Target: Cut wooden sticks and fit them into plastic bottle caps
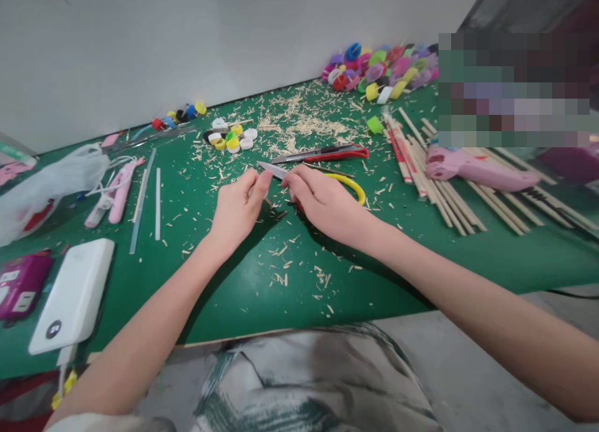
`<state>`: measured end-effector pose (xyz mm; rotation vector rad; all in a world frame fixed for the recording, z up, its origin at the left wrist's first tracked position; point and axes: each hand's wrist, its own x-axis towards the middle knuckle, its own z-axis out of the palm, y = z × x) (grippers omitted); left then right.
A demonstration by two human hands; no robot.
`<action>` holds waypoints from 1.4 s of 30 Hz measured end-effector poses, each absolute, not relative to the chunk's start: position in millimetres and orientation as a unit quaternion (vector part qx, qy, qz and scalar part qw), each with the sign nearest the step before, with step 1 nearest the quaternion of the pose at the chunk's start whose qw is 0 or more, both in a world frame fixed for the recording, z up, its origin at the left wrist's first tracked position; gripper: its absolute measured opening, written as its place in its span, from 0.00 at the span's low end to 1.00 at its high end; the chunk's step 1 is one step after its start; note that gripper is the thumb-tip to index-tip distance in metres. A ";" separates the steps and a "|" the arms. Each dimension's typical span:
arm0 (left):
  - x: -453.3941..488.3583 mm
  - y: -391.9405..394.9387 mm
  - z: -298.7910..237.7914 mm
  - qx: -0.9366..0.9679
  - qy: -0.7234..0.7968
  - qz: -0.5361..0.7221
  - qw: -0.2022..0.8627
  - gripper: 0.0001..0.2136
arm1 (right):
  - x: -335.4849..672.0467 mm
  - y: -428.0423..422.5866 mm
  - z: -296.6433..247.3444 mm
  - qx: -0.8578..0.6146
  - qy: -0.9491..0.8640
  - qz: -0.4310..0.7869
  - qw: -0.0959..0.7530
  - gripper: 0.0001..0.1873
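My right hand (322,198) is closed round scissors. Their pointed metal blade (272,169) sticks out past my thumb toward the left, and a curved yellow handle (352,186) shows behind my knuckles. My left hand (238,210) is closed in a pinch just left of the blade; what it holds is mostly hidden by the fingers. Just beyond my hands lies a red and black utility knife (322,153). Pale wood shavings (304,126) are scattered around and beyond both hands on the green tabletop (224,301).
Bottle caps (231,137) lie in a small group, with a larger colourful pile (374,70) at the back right. Wooden sticks (449,201) and a pink glue gun (482,168) lie right. Left are glue sticks (158,204), a white power bank (75,294) and a plastic bag (51,176).
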<state>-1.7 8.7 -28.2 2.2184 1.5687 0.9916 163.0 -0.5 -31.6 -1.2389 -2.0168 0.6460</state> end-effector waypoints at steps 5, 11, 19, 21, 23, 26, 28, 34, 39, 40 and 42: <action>-5.0 13.4 -31.6 0.825 0.513 0.218 0.097 0.17 | 158.6 2.9 -28.9 -0.483 -0.746 0.313 0.336 0.18; -3.2 13.0 -30.1 0.855 0.494 0.144 0.068 0.14 | 163.2 9.5 -24.5 -0.489 -0.758 0.331 0.276 0.17; -2.6 15.5 -32.1 0.859 0.501 0.083 0.059 0.14 | 162.3 16.5 -7.7 -0.471 -0.807 0.321 0.155 0.15; -4.4 15.3 -32.4 0.851 0.510 0.099 0.077 0.13 | 161.8 16.6 -4.9 -0.466 -0.809 0.329 0.145 0.17; -6.3 14.4 -32.0 0.841 0.513 0.131 0.112 0.14 | 162.2 17.7 -3.6 -0.457 -0.808 0.339 0.150 0.19; -8.7 12.4 -29.4 0.834 0.501 0.171 0.160 0.16 | 162.9 20.6 -3.3 -0.447 -0.809 0.349 0.153 0.21; -10.1 11.5 -26.7 0.840 0.491 0.166 0.160 0.17 | 161.7 22.0 -3.6 -0.448 -0.808 0.353 0.148 0.20; -13.5 12.7 -23.7 0.878 0.474 0.063 0.027 0.17 | 152.1 21.5 -11.8 -0.465 -0.814 0.303 0.175 0.17; -13.2 14.6 -26.4 0.879 0.475 0.034 0.007 0.15 | 149.3 21.8 -16.1 -0.437 -0.849 0.256 0.151 0.19; -12.9 14.6 -26.8 0.881 0.472 0.031 0.004 0.15 | 149.6 21.6 -15.9 -0.429 -0.857 0.247 0.142 0.19; -12.5 14.1 -27.6 0.884 0.467 0.026 -0.006 0.15 | 150.4 21.2 -16.1 -0.412 -0.874 0.224 0.129 0.19</action>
